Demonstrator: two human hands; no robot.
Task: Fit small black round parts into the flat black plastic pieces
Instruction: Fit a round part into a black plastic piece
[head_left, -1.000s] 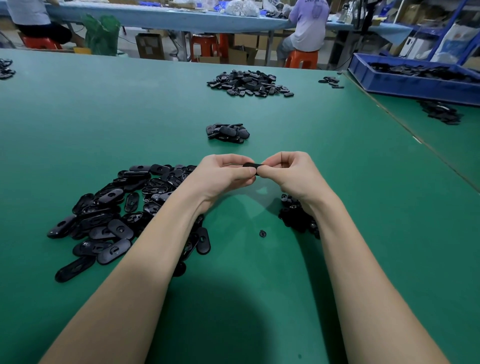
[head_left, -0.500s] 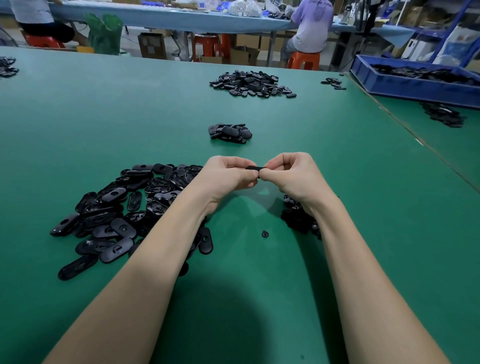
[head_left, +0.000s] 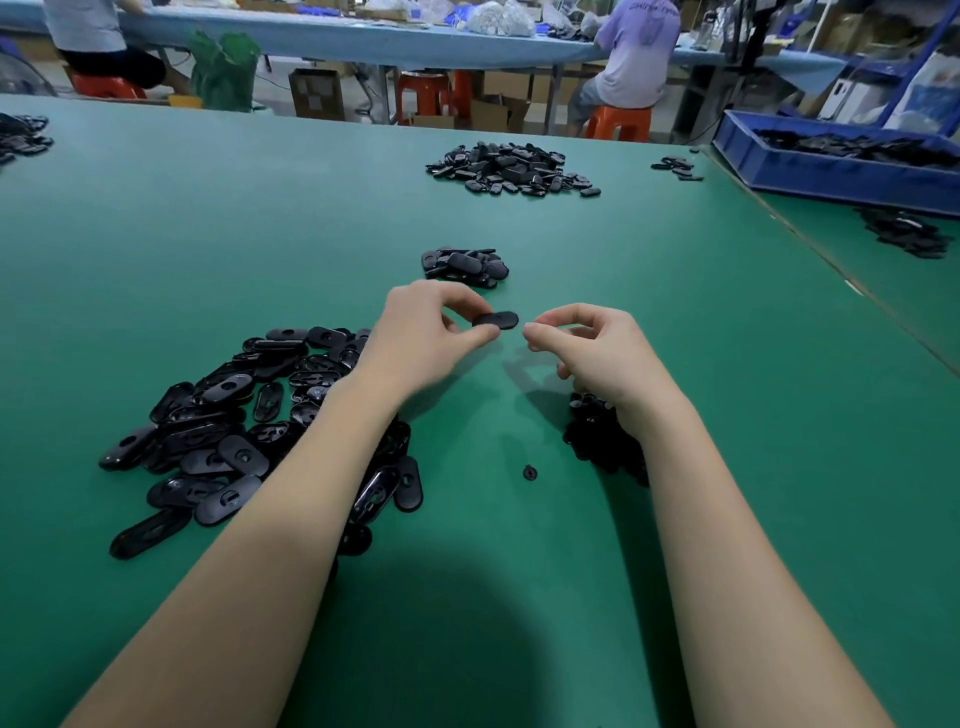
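The left hand (head_left: 431, 332) pinches one flat black piece (head_left: 496, 319) by its near end, thumb under and forefinger over, so the far end juts free above the green bench (head_left: 675, 322); held that way it looks ready to be dropped on the small pile of pieces (head_left: 465, 266) just beyond, which I judge to be the finished ones; the right hand (head_left: 592, 353) hovers just beside it, fingers loosely curled and apparently holding nothing; it hangs above the heap of small round parts (head_left: 605, 441), handy for the next pick; one stray round part (head_left: 530, 472) lies alone between the forearms; the unfitted pieces (head_left: 223, 421) are heaped by the left forearm, within easy reach
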